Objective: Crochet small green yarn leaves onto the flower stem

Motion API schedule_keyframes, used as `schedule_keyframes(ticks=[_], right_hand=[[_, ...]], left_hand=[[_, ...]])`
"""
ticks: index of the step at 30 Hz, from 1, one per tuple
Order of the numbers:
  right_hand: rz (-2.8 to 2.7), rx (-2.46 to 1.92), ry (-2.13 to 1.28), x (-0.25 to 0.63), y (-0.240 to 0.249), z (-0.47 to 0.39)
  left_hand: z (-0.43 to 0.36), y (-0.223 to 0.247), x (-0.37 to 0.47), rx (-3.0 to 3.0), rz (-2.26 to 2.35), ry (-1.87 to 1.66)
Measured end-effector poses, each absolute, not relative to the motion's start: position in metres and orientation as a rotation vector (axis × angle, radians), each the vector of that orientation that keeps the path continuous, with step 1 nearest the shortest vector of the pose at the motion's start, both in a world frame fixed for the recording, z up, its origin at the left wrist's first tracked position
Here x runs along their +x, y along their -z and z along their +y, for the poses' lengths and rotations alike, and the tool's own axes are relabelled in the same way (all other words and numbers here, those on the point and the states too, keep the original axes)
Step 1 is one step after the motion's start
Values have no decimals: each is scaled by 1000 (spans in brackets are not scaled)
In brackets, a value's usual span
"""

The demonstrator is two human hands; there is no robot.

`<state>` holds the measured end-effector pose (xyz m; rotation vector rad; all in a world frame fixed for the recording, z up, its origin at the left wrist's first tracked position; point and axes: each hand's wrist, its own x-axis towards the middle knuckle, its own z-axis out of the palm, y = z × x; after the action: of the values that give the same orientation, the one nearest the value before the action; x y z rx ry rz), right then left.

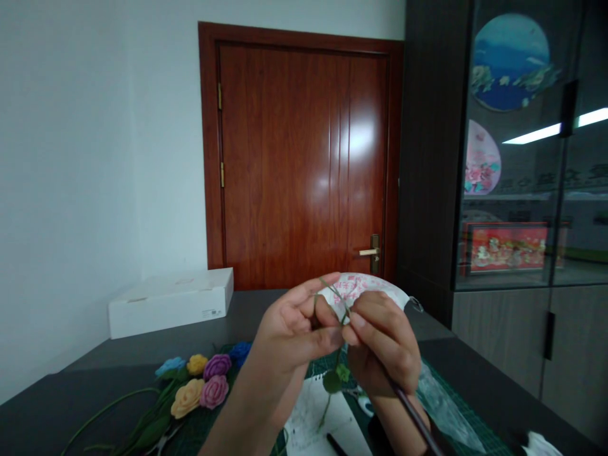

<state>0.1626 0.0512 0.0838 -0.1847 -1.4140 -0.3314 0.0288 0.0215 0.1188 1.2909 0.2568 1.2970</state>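
Note:
My left hand [301, 323] is raised over the table, its thumb and fingers pinching a thin green strand [336, 292] that runs over the forefinger. Close against it, my right hand [387, 342] pinches the same strand near its middle and also holds a dark slender rod [411, 408] slanting down to the lower right. From between the hands hangs a green stem with a round green piece [332, 381] and a small leafy green piece [342, 372]. The exact tip of the rod is hidden by my fingers.
Felt-like flowers [187, 398] on green stems lie at the left. A white box [171, 303] stands behind them. Below my hands are a notepad [311, 421], a black pen [335, 444] and a green mat [475, 411] with clear plastic [446, 405]. A white printed bag [375, 286] lies behind.

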Motion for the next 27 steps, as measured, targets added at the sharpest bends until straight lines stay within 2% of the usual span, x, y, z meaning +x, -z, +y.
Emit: schedule_keyframes(ticks=[4,9,13,16,19,22,24,27], right_hand=[[-1228,-74,-103,149,-90,47],[-1063,18,-648,145,-106,38],[-1072,17,-914,146,-109,40],[-1154,-44,-793,145,-106,44],[-1275,-168,-216,150,-98,45],[-1393,-234,349,160,-89,46],[-1424,-186,419,162,-85,47],[-1312,-87,136,157,-88,45]], left_hand=[[29,-120,21,1174,143,-1020],[35,-122,12,1184,77,-1016],[32,-122,13,1274,133,-1096],[28,-120,18,1362,246,-1311],[26,-117,24,1435,312,-1490],[25,-115,29,1416,262,-1476],[25,-116,29,1322,234,-1284],[28,-118,24,1229,173,-1015]])
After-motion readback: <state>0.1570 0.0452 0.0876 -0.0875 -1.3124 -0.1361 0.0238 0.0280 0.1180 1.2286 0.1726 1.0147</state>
